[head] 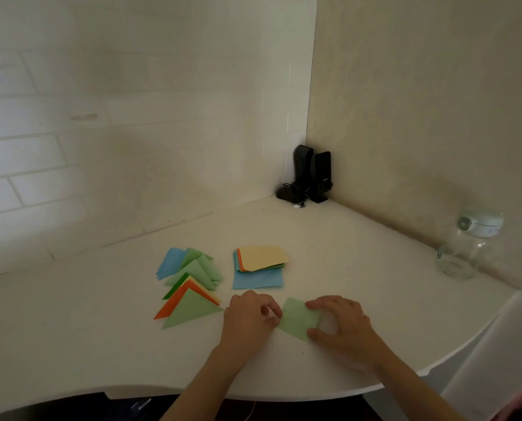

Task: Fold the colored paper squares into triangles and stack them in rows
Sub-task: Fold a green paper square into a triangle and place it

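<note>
While pinched, hands (pixel 296 320) on paper (pixel 297 319)

Matt light-green paper (pixel 297 319) is being shown on a smooth white table (pixel 359 247), beside a clear glass jar (pixel 463 253).

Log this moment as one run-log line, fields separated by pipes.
step: folding | left hand: pinches light green paper | right hand: holds its other edge | folded triangles: left | unfolded stack: behind

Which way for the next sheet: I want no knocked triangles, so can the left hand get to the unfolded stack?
Probably yes: the left hand lies just in front of the unfolded stack with bare table between; the folded triangles sit off to its left.
</note>
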